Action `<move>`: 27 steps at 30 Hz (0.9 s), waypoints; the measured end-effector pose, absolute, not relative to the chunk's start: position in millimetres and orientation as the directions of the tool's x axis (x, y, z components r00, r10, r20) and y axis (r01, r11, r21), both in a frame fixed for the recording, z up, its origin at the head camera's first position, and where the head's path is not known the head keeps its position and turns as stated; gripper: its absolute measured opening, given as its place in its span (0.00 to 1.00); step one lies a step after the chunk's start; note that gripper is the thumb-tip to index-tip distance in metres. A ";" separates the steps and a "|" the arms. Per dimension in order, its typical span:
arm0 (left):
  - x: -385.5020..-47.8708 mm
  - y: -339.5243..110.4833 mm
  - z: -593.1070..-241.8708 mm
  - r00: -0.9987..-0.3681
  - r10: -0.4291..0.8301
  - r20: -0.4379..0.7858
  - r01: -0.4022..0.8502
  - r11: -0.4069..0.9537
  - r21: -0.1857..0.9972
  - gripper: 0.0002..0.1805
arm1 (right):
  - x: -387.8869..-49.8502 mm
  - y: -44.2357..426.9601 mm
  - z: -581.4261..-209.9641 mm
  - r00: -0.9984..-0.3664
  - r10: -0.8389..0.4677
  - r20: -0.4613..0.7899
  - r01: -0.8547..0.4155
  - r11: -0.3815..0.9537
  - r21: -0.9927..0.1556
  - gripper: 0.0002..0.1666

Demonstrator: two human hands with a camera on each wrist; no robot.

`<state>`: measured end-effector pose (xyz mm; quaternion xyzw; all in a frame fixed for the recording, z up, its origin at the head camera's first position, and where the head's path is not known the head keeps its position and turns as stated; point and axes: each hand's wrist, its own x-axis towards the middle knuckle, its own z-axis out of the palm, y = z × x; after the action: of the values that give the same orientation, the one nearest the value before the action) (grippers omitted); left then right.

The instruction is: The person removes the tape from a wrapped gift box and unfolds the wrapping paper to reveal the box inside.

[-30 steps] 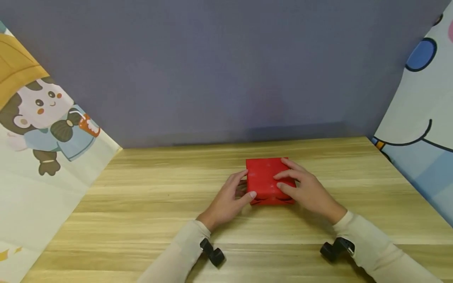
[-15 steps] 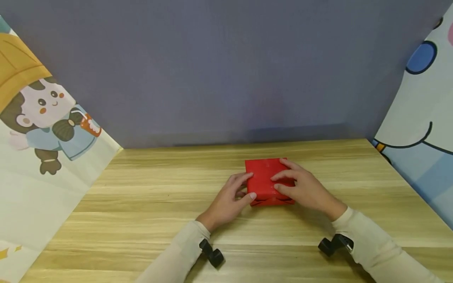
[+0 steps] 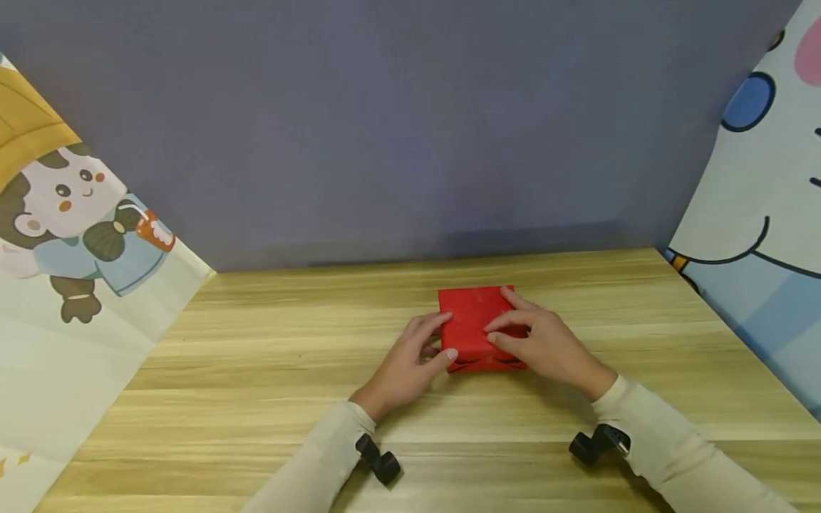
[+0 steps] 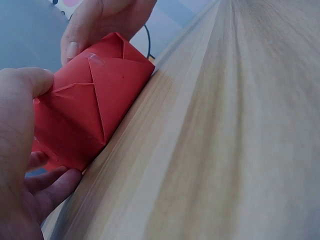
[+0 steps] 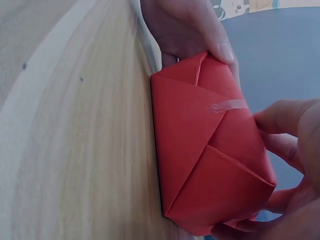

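While the left hand (image 3: 400, 367) holds the near-left side of a red package (image 3: 467, 317), its thumb rests at the near corner and its fingers bend along the left side. The right hand (image 3: 554, 345) is curled over the opposite side: thumb and forefinger touch the top, their tips close together, another finger reaches to the far right corner, and in the right wrist view more fingers sit low on the right side. So both hands are clamped on the package, from either side.

The package lies flat on a wooden table (image 3: 256, 399), a little right of the middle and nearer the back edge than the front. Its end toward the person shows folded flaps (image 5: 185, 150) that overlap in slanting creases, and a strip of clear tape (image 5: 229, 105) lies by the upper edge of that end.

Farther out, pale sleeves (image 3: 314, 452) cover both forearms, and a black device (image 3: 385, 467) sits at each wrist. Behind the table stands a grey backdrop (image 3: 359, 142). A panel with a cartoon child (image 3: 70, 192) slopes up on the left, and a white and blue cartoon panel (image 3: 737, 192) on the right.
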<state>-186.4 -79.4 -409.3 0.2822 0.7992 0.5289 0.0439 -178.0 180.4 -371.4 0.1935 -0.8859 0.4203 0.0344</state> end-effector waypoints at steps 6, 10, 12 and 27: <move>-184.3 -79.7 -408.3 -0.838 0.493 0.233 0.414 0.296 0.861 0.32 | -178.1 179.5 -374.1 -0.928 -0.301 0.219 -0.358 0.563 -0.745 0.05; -190.2 -80.1 -418.6 -0.836 0.490 0.246 0.430 0.309 0.848 0.32 | -177.6 176.3 -375.6 -0.935 -0.275 0.221 -0.344 0.569 -0.747 0.05; -189.9 -80.4 -418.8 -0.835 0.490 0.249 0.435 0.312 0.845 0.32 | -177.2 174.3 -376.7 -0.938 -0.264 0.226 -0.340 0.573 -0.745 0.04; -189.2 -81.1 -417.7 -0.834 0.490 0.255 0.446 0.326 0.834 0.32 | -174.4 166.9 -381.4 -0.940 -0.221 0.259 -0.340 0.550 -0.763 0.03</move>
<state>-189.2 -81.1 -417.7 0.2874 0.8139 0.5045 0.0215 -174.4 166.9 -381.4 0.1598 -0.8779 0.4464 0.0663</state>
